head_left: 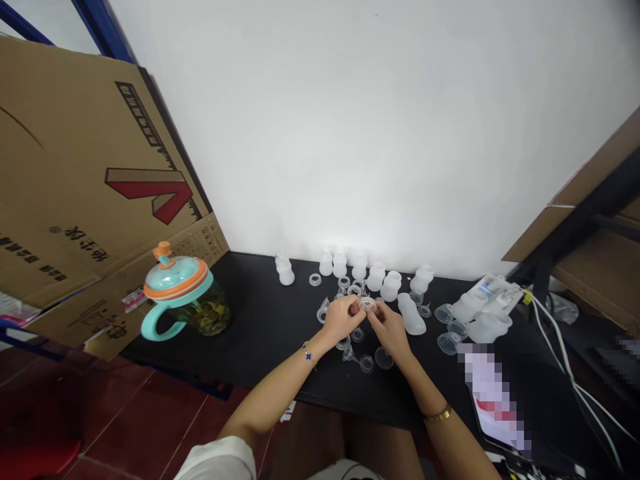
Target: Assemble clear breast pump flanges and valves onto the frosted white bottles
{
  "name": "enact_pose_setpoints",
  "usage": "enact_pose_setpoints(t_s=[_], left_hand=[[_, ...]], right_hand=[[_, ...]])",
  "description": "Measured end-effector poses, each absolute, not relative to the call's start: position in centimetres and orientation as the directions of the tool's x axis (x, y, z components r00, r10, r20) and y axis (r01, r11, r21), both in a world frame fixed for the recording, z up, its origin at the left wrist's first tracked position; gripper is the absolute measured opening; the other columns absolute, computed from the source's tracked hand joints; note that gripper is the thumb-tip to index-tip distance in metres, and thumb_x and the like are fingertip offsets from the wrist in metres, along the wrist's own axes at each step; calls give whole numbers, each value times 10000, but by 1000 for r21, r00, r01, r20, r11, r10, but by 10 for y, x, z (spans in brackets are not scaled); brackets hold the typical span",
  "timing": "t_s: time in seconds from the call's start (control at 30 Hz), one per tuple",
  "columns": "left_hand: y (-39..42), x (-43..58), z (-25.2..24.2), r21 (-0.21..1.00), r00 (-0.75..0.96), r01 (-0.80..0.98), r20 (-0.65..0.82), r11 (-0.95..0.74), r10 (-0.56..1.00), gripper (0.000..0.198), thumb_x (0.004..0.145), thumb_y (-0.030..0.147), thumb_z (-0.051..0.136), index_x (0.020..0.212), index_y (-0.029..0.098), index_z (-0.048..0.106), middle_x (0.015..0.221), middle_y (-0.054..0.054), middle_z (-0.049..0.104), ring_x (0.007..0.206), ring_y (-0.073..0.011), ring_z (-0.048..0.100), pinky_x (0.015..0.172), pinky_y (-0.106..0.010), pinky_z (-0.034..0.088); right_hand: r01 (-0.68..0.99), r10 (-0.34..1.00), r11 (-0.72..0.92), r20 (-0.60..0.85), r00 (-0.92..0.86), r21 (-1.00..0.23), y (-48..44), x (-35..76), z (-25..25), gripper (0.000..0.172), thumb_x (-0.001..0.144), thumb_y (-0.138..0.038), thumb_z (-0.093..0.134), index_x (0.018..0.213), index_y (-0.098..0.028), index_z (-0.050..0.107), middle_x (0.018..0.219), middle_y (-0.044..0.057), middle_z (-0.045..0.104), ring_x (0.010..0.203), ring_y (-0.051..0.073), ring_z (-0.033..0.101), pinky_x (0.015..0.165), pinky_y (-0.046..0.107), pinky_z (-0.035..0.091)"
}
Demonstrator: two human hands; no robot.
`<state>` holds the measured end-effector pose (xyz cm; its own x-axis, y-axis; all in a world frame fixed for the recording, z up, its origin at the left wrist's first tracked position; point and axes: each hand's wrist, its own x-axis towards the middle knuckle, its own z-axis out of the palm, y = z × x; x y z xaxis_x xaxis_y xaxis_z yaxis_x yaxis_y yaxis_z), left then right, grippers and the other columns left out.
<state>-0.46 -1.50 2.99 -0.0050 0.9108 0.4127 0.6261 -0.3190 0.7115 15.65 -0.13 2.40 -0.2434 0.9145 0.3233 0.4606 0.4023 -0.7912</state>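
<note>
My left hand [343,317] and my right hand [392,328] meet above the black table. Their fingertips pinch a small translucent plastic ring [369,303] between them; its finer details are too small to tell. Just right of my right hand lies a frosted white baby bottle [413,316] on its side. Several similar bottles [377,276] stand in a row behind my hands. Loose rings [344,283] and nipple-like clear pieces lie around and under my hands. Nearer to me are a clear piece [367,363] and a round translucent cap [384,358], close to my right wrist.
A teal and orange lidded jug [193,300] stands at the left beside a large cardboard box [90,180]. More bottles [489,327] and clear cups lie at the right, near white cables [555,333] and a phone [495,407]. A white wall [370,133] rises behind the table [270,353].
</note>
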Motion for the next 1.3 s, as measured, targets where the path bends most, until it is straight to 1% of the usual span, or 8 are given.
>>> enact_pose_setpoints(t_s=[0.23, 0.57, 0.9, 1.3], left_hand=[[-15, -5, 29, 711, -5, 630, 406, -313, 914, 138, 836, 249, 574, 709, 194, 586, 636, 32, 565, 586, -112, 520, 576, -218, 357], [-15, -5, 31, 710, -9, 639, 391, -296, 920, 144, 841, 251, 578, 713, 193, 604, 631, 29, 569, 584, -116, 522, 577, -220, 367], [-15, -5, 30, 708, -3, 634, 406, -313, 914, 153, 841, 262, 574, 710, 189, 603, 628, 29, 568, 579, -113, 510, 575, -217, 355], [-15, -5, 31, 706, -12, 648, 383, -284, 924, 166, 846, 274, 563, 706, 197, 604, 632, 20, 575, 588, -124, 521, 591, -225, 373]], right_hand=[[464, 915, 400, 317, -249, -790, -2, 157, 23, 331, 923, -503, 507, 896, -203, 645, 645, -16, 571, 582, 155, 502, 554, 248, 363], [466, 913, 405, 318, -256, -787, -2, 157, 25, 345, 928, -511, 494, 884, -202, 642, 608, -23, 532, 558, 155, 491, 537, 252, 345], [467, 917, 394, 307, -254, -792, -2, 157, 25, 343, 924, -511, 501, 891, -203, 649, 594, -26, 531, 554, 156, 499, 534, 248, 362], [476, 920, 388, 301, -252, -789, -1, 157, 24, 369, 923, -537, 491, 885, -207, 649, 586, -21, 544, 547, 165, 518, 532, 256, 381]])
